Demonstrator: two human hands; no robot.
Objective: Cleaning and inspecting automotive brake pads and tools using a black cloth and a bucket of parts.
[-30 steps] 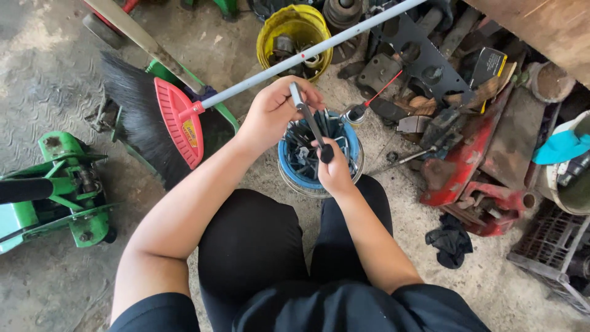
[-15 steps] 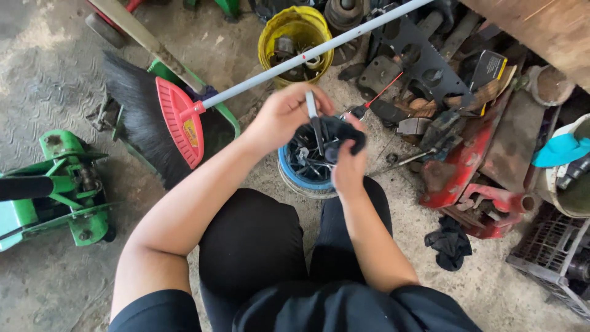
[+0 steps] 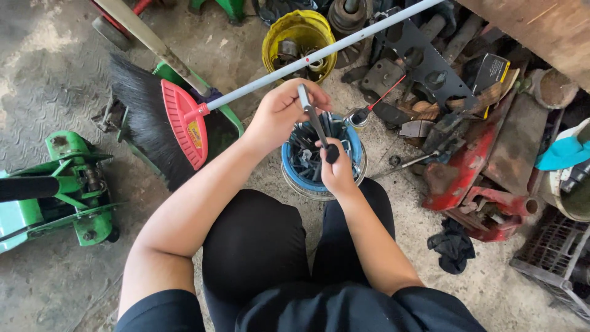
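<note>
Steel tool, long and slim, is held over a blue bucket between the person's knees. Left hand is closed round the upper end, near a squared silver tip; fingers wrapped, thumb on the shaft. Right hand grips the lower end, where a dark rounded knob sits under the thumb. Both hands closed on the same tool; neither is free.

Tool position: tilted, upper end toward the far side, lower end toward the body, directly above the bucket mouth and apart from its contents. Bucket holds many dark metal pieces, tightly packed; individual kinds cannot be told.

Surroundings: red broom with black bristles and a pale handle runs diagonally just beyond the left hand. Yellow bucket with metal parts stands further back. Green jack on the floor at the left. Scrap metal pile, red and rusted, at the right; black rag beside it.

Progress, as a judgement: one tool is out of the bucket and in hand, apparently under inspection or adjustment. The rest of the bucket's contents lie untouched. Whether the tool's two ends are separate parts cannot be told.
</note>
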